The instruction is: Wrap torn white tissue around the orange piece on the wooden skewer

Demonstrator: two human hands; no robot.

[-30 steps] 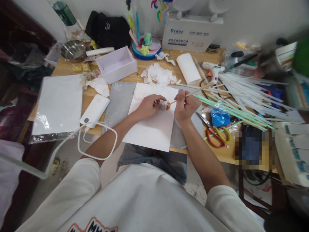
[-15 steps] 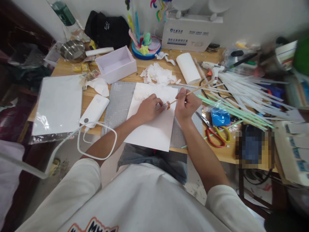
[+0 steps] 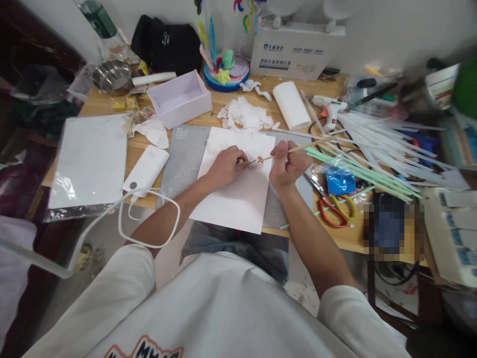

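My right hand (image 3: 288, 164) is closed around a thin wooden stick (image 3: 311, 143), which slants from upper right down to the left over the paper. At the stick's lower end sits a small orange piece (image 3: 260, 159). My left hand (image 3: 230, 166) faces that end with thumb and fingers pinched together; a small dark and silvery bit shows at the fingertips, too small to name. Beneath both hands lies a white sheet of paper (image 3: 234, 204) on a grey cutting mat (image 3: 182, 159).
Crumpled white tissue (image 3: 244, 114), a white roll (image 3: 291, 105) and a lilac box (image 3: 181, 102) stand behind the paper. To the right are a glue gun (image 3: 331, 112), scissors (image 3: 333, 211) and many plastic strips (image 3: 376, 141). A white power bank (image 3: 147, 169) with a looped cable lies left.
The stick has tilted flatter, and its orange-tipped end has turned slightly. My left fingers have shifted a little, and the small dark and silvery bit at them shows more clearly.
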